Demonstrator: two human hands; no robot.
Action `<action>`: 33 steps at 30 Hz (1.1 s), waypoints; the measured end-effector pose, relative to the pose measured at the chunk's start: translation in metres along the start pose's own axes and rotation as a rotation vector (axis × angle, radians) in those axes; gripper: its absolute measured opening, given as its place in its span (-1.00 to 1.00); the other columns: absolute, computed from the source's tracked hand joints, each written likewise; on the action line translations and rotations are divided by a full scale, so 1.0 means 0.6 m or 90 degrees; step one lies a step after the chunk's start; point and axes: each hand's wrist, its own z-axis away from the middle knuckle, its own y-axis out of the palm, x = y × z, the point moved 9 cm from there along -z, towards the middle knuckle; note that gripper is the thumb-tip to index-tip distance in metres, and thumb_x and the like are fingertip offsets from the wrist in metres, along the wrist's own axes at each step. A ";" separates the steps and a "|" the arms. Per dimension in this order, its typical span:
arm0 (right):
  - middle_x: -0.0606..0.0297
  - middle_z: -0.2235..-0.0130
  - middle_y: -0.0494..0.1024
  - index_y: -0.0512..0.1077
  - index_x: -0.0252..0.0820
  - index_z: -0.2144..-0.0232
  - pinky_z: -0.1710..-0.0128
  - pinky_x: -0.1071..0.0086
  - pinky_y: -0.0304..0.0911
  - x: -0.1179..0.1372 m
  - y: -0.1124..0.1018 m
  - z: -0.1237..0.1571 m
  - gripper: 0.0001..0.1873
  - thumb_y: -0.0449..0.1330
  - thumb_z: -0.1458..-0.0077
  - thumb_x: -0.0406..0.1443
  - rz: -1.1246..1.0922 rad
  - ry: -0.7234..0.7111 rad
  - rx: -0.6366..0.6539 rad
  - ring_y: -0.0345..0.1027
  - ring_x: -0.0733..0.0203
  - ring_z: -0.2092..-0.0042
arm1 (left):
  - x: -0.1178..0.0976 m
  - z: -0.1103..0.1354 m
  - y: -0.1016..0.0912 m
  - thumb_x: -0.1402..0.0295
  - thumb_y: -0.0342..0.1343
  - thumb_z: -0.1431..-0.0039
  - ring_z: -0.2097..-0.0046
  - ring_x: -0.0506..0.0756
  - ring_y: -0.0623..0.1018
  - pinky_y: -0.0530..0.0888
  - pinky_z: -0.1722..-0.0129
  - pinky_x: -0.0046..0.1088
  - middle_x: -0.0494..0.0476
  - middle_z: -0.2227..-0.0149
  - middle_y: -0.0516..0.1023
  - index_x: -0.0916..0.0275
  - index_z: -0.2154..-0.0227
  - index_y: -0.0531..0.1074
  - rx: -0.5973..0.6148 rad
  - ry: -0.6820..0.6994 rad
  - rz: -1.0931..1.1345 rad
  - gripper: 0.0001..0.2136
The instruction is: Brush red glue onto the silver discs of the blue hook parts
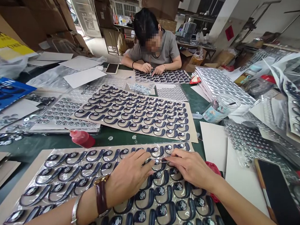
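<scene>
Before me lies a board (38,161) covered in rows of dark hook-shaped pieces under clear film, each with a round end bearing a shiny silver disc. My right hand (187,164) pinches a thin metal tool (163,161), which looks like tweezers, its tip at the silver disc (157,161) of one piece near the board's far edge. On the other side of that disc, my left hand (129,174) rests on the film, fingers bent and slightly apart. Its fingertips touch the sheet beside the piece; nothing shows in its grasp.
A second board of hooks (137,113) lies beyond mine. Nearby are a red squeeze bottle (82,138), a plastic tub (220,108) and a phone (277,189) on the right. Across the table, a co-worker (154,47) bends over another sheet. Stacked sheets line both sides.
</scene>
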 end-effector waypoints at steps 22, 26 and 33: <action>0.15 0.19 0.45 0.27 -0.19 0.00 0.40 0.35 0.32 0.096 -0.065 0.074 -0.49 -0.08 0.00 -0.56 0.199 0.009 -0.023 0.40 0.17 0.30 | -0.013 0.040 -0.084 0.33 -0.07 -0.23 -0.01 0.13 0.35 0.39 0.05 -0.25 0.23 -0.03 0.32 0.27 -0.06 0.18 -0.105 -0.023 0.111 -0.65; 0.17 0.32 0.47 0.35 -0.24 0.19 0.50 0.37 0.26 0.262 -0.061 0.013 -0.65 -0.12 -0.06 -0.53 0.173 -0.218 -0.047 0.37 0.20 0.39 | -0.029 0.122 -0.116 0.32 -0.01 -0.16 0.14 0.07 0.45 0.45 0.15 -0.38 0.14 0.13 0.45 0.25 0.00 0.24 -0.095 -0.047 0.119 -0.66; 0.15 -0.13 0.28 0.00 -0.19 -0.20 0.00 0.21 0.21 0.371 -0.031 -0.201 -0.45 -0.17 -0.16 -0.53 -0.177 -0.250 0.024 0.20 0.18 -0.09 | 0.098 0.359 -0.207 0.41 -0.11 -0.16 0.36 0.03 0.50 0.45 0.37 -0.49 0.06 0.33 0.51 0.17 0.27 0.41 -0.123 -0.351 0.031 -0.80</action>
